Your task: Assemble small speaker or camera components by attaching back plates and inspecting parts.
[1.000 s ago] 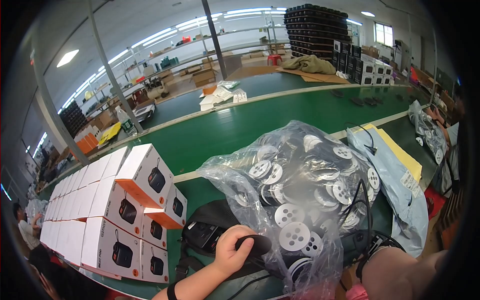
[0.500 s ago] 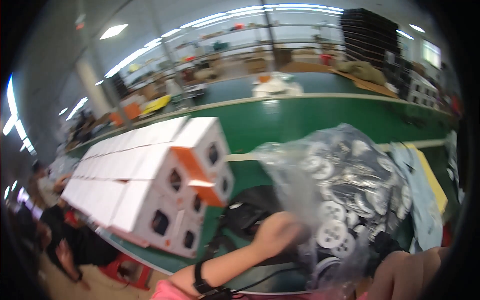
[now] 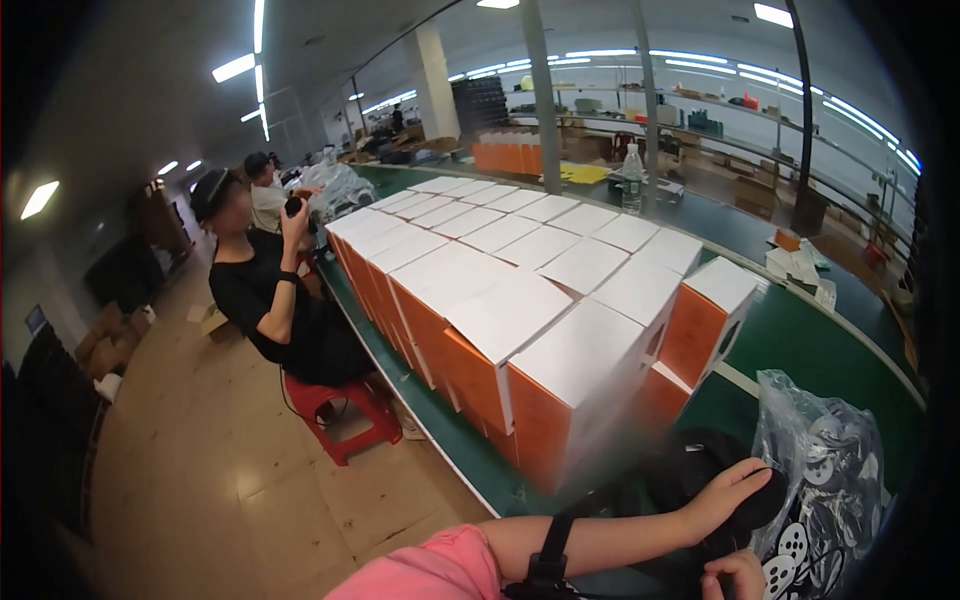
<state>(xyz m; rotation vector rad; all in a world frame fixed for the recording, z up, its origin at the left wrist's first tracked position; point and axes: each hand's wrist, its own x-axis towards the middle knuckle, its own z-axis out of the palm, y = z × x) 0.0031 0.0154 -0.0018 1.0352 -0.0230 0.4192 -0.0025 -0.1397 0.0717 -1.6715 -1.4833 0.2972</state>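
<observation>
My left hand (image 3: 722, 502) wraps round a dark, rounded object (image 3: 764, 506), whose exact kind I cannot make out. A black strap (image 3: 548, 560) circles that wrist. At the lower edge shows part of my right hand (image 3: 738, 574), its fingers curled; what they hold, if anything, is hidden. Beside both hands lies a clear plastic bag (image 3: 784, 408) of white discs (image 3: 792, 541) with black holes. Behind my left hand rests a black, soft-looking item (image 3: 690, 455), partly covered by my arm.
Rows of white and orange boxes (image 3: 500, 300) stand stacked on the green table (image 3: 440, 405). To the left, a person in black (image 3: 262, 270) sits on a red stool (image 3: 345, 415), holding up a dark round object. A water bottle (image 3: 631, 180) stands beyond the boxes.
The view has swung left, so the boxes and the seated person now fill more of it. My left hand keeps its dark object; my right hand shows curled near the bag.
</observation>
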